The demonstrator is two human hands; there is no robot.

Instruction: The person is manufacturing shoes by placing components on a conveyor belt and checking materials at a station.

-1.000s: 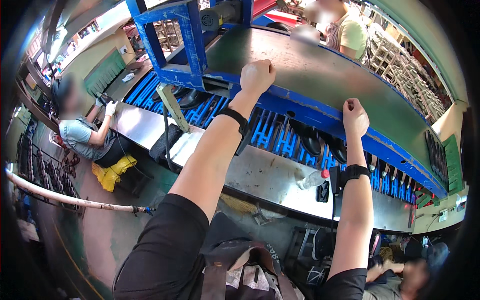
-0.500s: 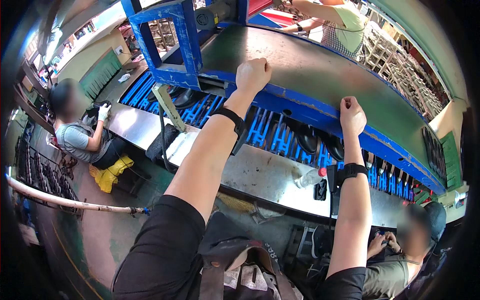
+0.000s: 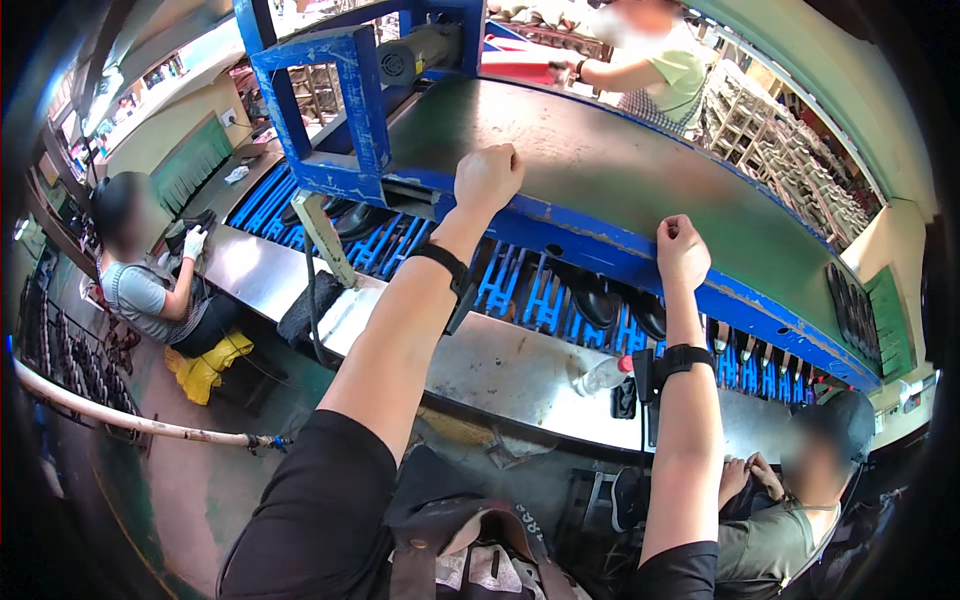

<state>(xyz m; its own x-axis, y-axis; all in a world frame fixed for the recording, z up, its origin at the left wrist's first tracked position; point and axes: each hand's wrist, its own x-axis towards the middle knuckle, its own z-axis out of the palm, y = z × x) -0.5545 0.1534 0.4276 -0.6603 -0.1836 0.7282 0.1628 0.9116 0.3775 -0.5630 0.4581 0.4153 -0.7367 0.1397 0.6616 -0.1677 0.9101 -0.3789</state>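
Blue-framed conveyor machinery fills the workshop ahead of us, its dark green belt (image 3: 620, 170) running above a blue slatted rack (image 3: 520, 290). Our left hand (image 3: 487, 177) rests as a closed fist on the belt's near edge; our right hand (image 3: 682, 252), fingers curled shut, grips the blue rim (image 3: 600, 250) just beside it.
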